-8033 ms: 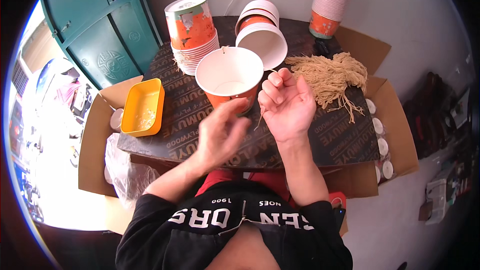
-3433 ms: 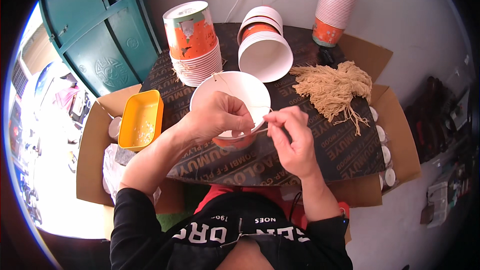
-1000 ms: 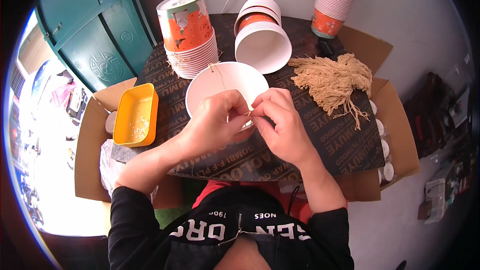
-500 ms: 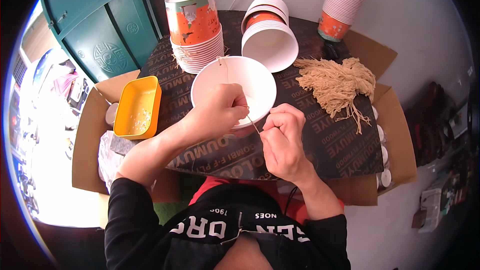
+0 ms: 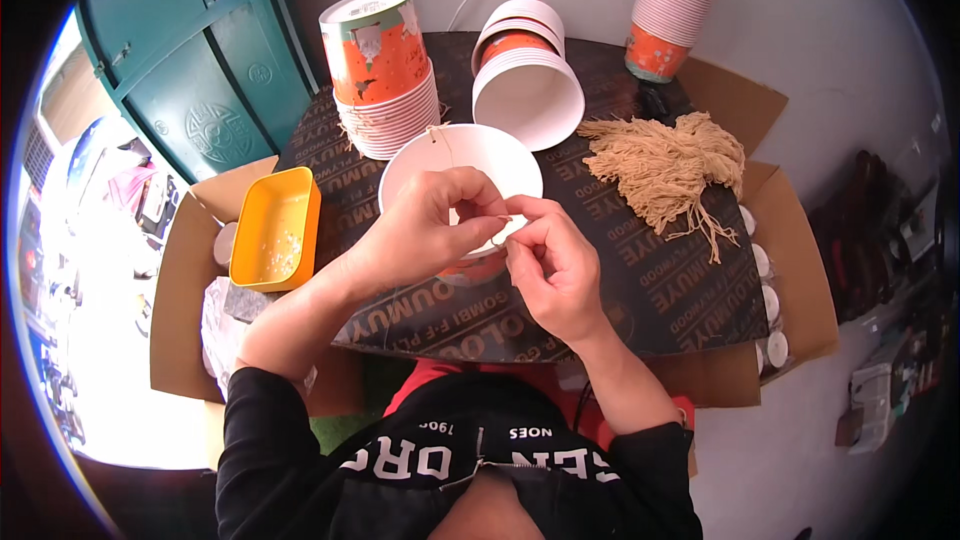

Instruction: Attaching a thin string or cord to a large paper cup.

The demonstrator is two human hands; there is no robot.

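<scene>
A paper bucket, white inside (image 5: 515, 160), stands on the table in front of me. A thin tan string (image 5: 434, 132) is tied at its far rim and hangs inside. Over the bucket's near rim, my left hand (image 5: 440, 215) is closed in a pinch on the string. Close by on the right, my right hand (image 5: 557, 265) has its fingers curled and pinched on the same string. A small loop of string shows between the fingertips, and the hands nearly touch. The fingers partly hide the near rim.
A stack of orange paper buckets (image 5: 372, 65) stands upside down at far left. More buckets (image 5: 525, 95) lie on their sides behind. A bundle of tan strings (image 5: 670, 165) lies right, near a tall bucket stack (image 5: 665, 30). A yellow bin (image 5: 272, 210) sits left, beside a cardboard box (image 5: 180, 310).
My right hand has moved up and left to meet my left hand. The string, pulled straight between them before, is now a small loop at the fingertips.
</scene>
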